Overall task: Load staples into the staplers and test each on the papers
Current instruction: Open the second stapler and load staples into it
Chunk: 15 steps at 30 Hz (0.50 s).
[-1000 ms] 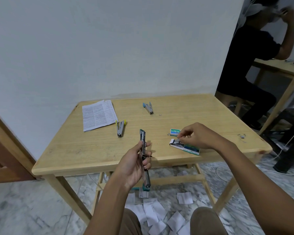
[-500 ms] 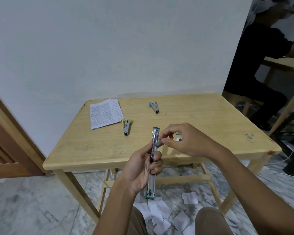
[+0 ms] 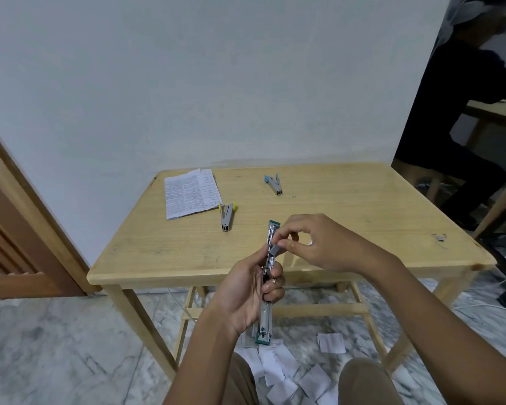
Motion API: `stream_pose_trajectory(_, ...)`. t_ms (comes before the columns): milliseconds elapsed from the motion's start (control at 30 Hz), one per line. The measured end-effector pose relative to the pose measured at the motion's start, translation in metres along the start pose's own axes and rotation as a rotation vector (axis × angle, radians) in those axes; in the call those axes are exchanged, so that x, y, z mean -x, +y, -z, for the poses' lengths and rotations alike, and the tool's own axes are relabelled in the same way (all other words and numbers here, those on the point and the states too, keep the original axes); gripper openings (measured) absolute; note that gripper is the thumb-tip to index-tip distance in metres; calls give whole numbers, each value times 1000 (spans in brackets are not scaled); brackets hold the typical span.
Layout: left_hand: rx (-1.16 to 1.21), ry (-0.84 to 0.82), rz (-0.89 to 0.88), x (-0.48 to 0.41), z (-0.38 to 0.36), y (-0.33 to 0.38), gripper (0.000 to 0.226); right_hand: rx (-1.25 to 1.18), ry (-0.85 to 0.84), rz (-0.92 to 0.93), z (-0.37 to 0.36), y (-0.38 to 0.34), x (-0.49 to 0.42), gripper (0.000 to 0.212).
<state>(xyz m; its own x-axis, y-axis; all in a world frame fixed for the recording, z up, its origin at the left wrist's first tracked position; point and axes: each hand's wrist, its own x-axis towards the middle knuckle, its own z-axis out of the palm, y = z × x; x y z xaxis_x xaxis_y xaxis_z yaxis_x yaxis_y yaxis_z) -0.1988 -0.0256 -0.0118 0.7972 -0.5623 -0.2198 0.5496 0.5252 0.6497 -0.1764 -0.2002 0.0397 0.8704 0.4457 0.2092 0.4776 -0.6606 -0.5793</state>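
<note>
My left hand (image 3: 246,290) grips a green-ended stapler (image 3: 267,311) that is swung fully open, held upright over the table's front edge. My right hand (image 3: 319,244) pinches a grey strip of staples (image 3: 275,249) against the stapler's upper channel. On the wooden table (image 3: 348,206) a yellow-tipped stapler (image 3: 227,216) lies by the printed papers (image 3: 189,192). A blue-tipped stapler (image 3: 274,184) lies farther back. The staple boxes are hidden behind my right hand.
A few loose staples (image 3: 439,237) lie near the table's right edge. Torn paper pieces (image 3: 292,372) litter the marble floor under my knees. A wooden door (image 3: 9,229) stands left; a seated person (image 3: 456,112) is at another table, right.
My right hand left the staple box on the table and came to the stapler with a staple strip. The view shifted left, so the table sits further right.
</note>
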Motion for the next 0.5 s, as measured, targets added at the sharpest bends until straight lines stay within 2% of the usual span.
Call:
stream_pose_trajectory(200, -35, 46, 16, 1, -1, -2, 21, 217, 19, 32, -9, -3, -6, 14)
stream_pose_trajectory(367, 51, 77, 12, -2, -1, -3, 22, 221, 191, -18, -25, -3, -4, 17)
stream_pose_trajectory(500, 113, 90, 17, -3, 2, -5, 20, 137, 278, -94, -39, -2, -1, 6)
